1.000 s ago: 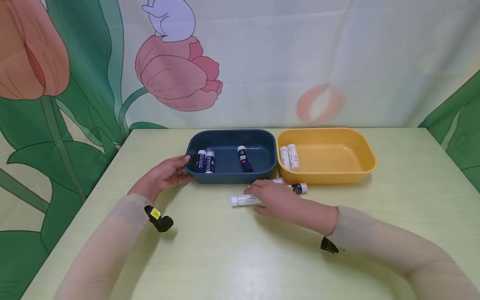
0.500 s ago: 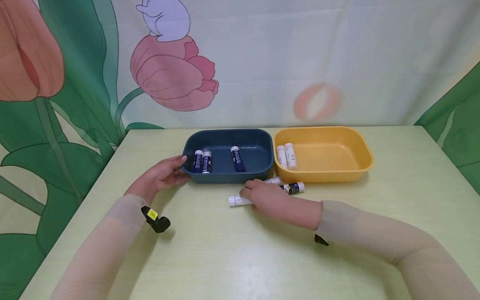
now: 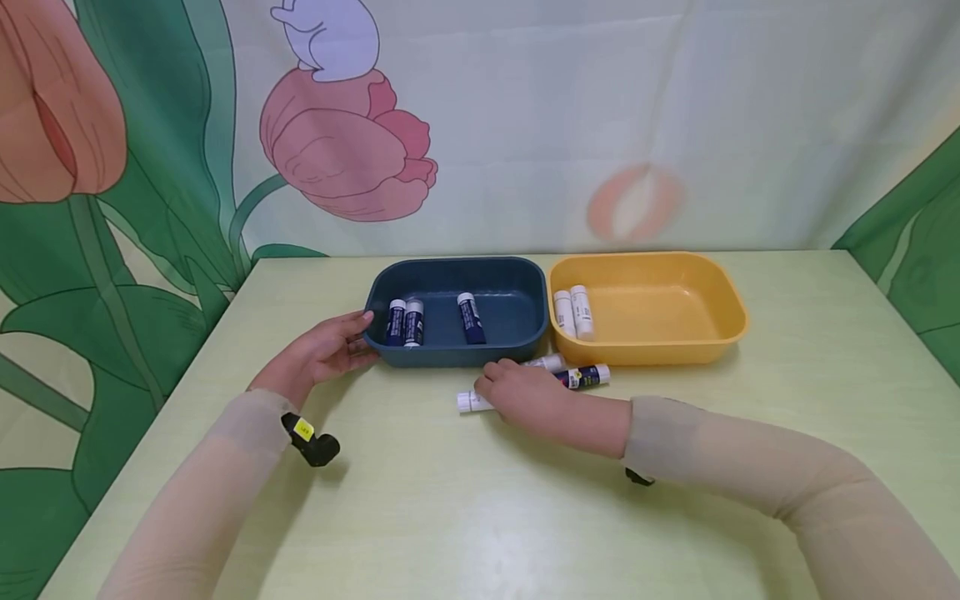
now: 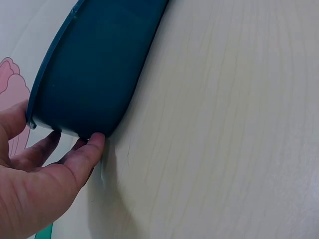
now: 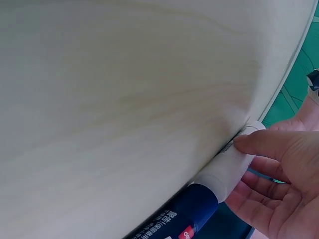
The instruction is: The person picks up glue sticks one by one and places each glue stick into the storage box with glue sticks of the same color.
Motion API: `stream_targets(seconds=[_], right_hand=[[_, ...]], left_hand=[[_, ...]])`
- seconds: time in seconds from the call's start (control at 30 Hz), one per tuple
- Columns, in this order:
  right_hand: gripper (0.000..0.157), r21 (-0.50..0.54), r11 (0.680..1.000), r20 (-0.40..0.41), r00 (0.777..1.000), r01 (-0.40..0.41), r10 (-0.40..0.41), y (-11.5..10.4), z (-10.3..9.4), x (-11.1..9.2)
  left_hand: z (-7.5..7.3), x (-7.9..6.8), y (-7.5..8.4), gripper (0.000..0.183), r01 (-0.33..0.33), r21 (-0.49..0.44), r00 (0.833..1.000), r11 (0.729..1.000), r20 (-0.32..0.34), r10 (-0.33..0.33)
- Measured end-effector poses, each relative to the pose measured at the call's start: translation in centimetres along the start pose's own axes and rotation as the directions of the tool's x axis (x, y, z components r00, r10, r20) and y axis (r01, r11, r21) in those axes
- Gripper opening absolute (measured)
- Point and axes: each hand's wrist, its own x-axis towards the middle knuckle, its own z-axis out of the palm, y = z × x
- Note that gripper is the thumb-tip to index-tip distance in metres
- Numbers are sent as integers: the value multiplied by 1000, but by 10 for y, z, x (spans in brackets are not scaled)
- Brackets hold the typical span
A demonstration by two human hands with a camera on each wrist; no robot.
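My left hand (image 3: 322, 354) holds the left end of the dark blue tray (image 3: 461, 357), thumb at the rim and fingertips against the outer wall in the left wrist view. In front of the trays, my right hand (image 3: 532, 404) pinches a white glue stick (image 5: 229, 162) lying on the table, with the thumb on one side and fingers on the other. A dark blue glue stick (image 3: 588, 377) lies right behind it, partly covered by the hand in the head view. Another white glue stick (image 3: 551, 362) lies near the blue tray's front right corner.
Two blue glue sticks (image 3: 405, 323) stand close together in the blue tray, with another blue glue stick (image 3: 471, 318) apart from them. Beside it, a yellow tray (image 3: 648, 354) holds two white glue sticks (image 3: 573, 312). A printed curtain (image 3: 517, 125) hangs behind the table.
My right hand has shifted slightly left along the white glue stick, uncovering more of the blue one. The lone blue glue stick in the blue tray has rolled a little left. My left hand stays put.
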Motion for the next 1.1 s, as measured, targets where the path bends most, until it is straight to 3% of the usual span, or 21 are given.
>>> stream_targets(seconds=[0.23, 0.57, 0.87, 1.1], right_hand=[[38, 8, 1000, 5, 1000, 0, 0, 0, -1, 0], [39, 101, 995, 12, 1000, 0, -1, 0, -8, -5], [37, 189, 981, 23, 999, -40, 37, 2, -23, -22], [39, 172, 983, -11, 998, -65, 68, 11, -31, -37]], left_hand=[[1, -1, 1, 67, 0, -6, 1000, 1000, 8, 0], [1, 0, 2, 69, -12, -7, 1000, 1000, 23, 12], [0, 1, -2, 69, -17, -13, 1000, 1000, 19, 17], [0, 0, 0, 67, 0, -11, 1000, 1000, 5, 0]])
